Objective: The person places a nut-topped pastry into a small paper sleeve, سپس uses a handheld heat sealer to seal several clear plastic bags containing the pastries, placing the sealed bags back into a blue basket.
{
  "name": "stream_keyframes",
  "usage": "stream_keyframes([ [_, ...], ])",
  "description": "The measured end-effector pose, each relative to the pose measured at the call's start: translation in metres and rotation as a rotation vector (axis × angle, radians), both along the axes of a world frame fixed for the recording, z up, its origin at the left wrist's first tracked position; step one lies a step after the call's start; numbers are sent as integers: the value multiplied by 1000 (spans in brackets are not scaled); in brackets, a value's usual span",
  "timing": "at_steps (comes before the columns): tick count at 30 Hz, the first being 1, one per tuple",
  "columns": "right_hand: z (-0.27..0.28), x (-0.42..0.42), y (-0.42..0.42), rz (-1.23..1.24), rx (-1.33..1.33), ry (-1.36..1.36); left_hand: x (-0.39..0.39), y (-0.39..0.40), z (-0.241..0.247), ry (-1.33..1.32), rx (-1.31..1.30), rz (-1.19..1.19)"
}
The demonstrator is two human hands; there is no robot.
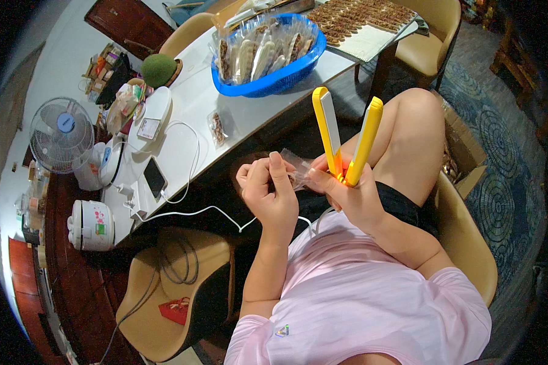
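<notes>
A small clear plastic bag (297,165) is stretched between both hands. My left hand (271,194) pinches one end of it, with some brown content partly hidden by the fingers. In my right hand (354,196) is a yellow hair straightener (370,137), its two arms spread apart and pointing up and away from me. The thumb and fingers of that hand also touch the bag's other end. Beyond the hands, a small filled clear packet (217,127) lies near the front edge of the white table (189,155).
A blue plastic basket (274,86) holds several bagged, topped pieces. More brown-topped pieces (360,18) cover a sheet at the back. A phone (155,178), white cables and a rice cooker (91,226) are at left, near a fan (62,134). A cardboard box (466,132) stands on the floor.
</notes>
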State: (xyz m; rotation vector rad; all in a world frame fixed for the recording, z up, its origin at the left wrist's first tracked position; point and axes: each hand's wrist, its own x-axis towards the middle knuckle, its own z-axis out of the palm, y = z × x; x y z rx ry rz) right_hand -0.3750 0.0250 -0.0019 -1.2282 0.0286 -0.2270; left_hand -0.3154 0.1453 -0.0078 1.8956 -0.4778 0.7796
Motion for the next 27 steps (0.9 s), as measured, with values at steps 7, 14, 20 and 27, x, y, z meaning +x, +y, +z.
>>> stream_keyframes([
  [7,-10,-1,1,126,40,75,2,10,4,-140,149,114],
  [14,-23,4,-5,332,91,51,3,23,19,-211,206,169],
  [20,-18,1,2,350,-46,93,10,29,22,-290,234,215],
  [27,-19,1,2,355,-122,115,8,32,24,-310,323,289],
])
